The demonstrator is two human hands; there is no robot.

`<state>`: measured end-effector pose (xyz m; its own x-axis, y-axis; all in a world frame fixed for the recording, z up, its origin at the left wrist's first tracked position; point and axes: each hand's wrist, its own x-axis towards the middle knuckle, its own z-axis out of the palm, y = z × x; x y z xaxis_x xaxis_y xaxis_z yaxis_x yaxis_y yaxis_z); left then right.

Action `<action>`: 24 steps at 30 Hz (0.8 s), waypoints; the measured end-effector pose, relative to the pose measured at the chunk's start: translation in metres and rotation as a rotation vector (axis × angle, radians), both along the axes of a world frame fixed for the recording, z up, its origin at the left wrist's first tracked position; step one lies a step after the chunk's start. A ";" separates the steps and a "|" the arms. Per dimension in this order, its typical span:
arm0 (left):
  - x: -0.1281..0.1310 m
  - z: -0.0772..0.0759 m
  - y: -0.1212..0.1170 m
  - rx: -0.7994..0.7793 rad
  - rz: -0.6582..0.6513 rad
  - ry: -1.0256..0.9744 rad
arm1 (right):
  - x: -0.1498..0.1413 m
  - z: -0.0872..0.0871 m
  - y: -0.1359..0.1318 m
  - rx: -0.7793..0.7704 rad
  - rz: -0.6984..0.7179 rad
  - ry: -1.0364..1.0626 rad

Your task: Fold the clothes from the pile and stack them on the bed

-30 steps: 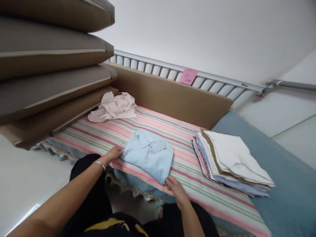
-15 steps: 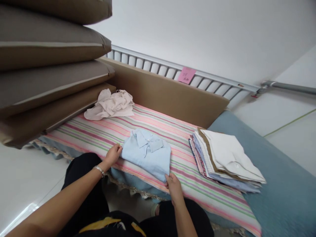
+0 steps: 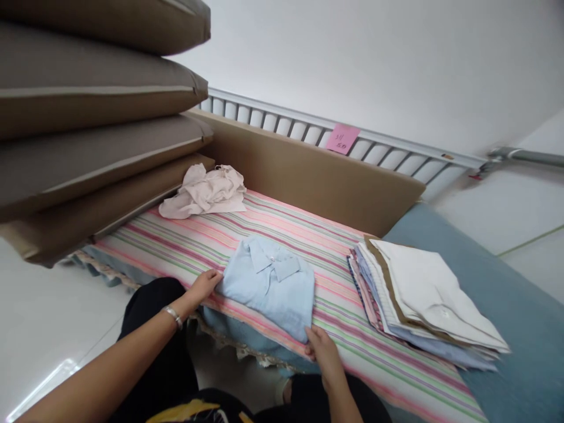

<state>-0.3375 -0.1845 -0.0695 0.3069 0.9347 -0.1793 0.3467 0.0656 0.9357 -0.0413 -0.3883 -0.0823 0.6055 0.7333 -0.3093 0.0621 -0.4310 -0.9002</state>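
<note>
A light blue collared shirt (image 3: 268, 288), folded into a rough rectangle, lies collar up on a striped cloth (image 3: 185, 252). My left hand (image 3: 206, 285) pinches the shirt's left edge between thumb and fingers. At the near right corner, my right hand (image 3: 322, 349) has its fingers closed on the shirt's edge. To the right sits a stack of folded shirts (image 3: 436, 288), with a white one on top and brown, blue and pink edges showing below. Toward the back left lies a crumpled pale pink garment (image 3: 207, 191).
Thick brown cushions (image 3: 101, 106) are piled high on the left. A brown board (image 3: 308, 173) stands along the back before a radiator (image 3: 282, 123) bearing a pink note (image 3: 342, 138). Blue fabric (image 3: 445, 235) covers the surface at right. A lace-trimmed edge hangs near my knees.
The view has shifted slightly, so everything sits a little lower and further right. Both hands stay at the blue shirt's edges, and the shirt looks almost the same.
</note>
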 end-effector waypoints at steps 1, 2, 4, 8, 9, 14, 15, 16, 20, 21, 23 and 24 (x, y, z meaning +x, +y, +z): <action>0.000 0.003 0.004 -0.032 -0.013 -0.002 | 0.001 0.003 0.001 0.021 -0.045 0.041; 0.000 0.006 0.008 -0.065 -0.026 -0.005 | 0.001 0.007 0.002 0.049 -0.088 0.072; 0.000 0.010 0.014 -0.121 -0.048 -0.009 | 0.001 0.016 0.006 0.095 -0.131 0.115; 0.000 0.010 0.019 -0.167 -0.064 -0.002 | -0.003 0.024 0.015 0.063 -0.086 0.121; 0.000 0.009 0.019 -0.166 -0.063 -0.002 | -0.004 0.023 0.017 0.051 -0.077 0.111; 0.008 0.004 0.017 -0.102 -0.018 -0.005 | -0.004 0.016 0.024 0.069 -0.095 0.025; 0.010 0.004 0.017 -0.082 -0.006 -0.008 | -0.004 0.015 0.024 0.075 -0.099 -0.003; 0.012 0.004 0.017 -0.063 0.004 -0.013 | -0.003 0.014 0.024 0.082 -0.098 -0.032; 0.015 0.006 0.017 -0.048 -0.009 -0.031 | 0.002 0.009 0.024 0.095 -0.077 -0.152; 0.015 0.008 0.017 -0.059 -0.019 -0.032 | 0.003 0.006 0.025 0.088 -0.080 -0.180; 0.014 0.010 0.016 -0.082 -0.023 -0.021 | 0.004 0.001 0.025 0.066 -0.094 -0.221; 0.014 0.011 0.016 -0.091 -0.016 -0.015 | 0.005 -0.002 0.026 0.055 -0.098 -0.230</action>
<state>-0.3233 -0.1686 -0.0582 0.3251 0.9097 -0.2583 0.3347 0.1448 0.9312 -0.0362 -0.3626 -0.0839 0.7242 0.6797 -0.1165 0.2289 -0.3962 -0.8892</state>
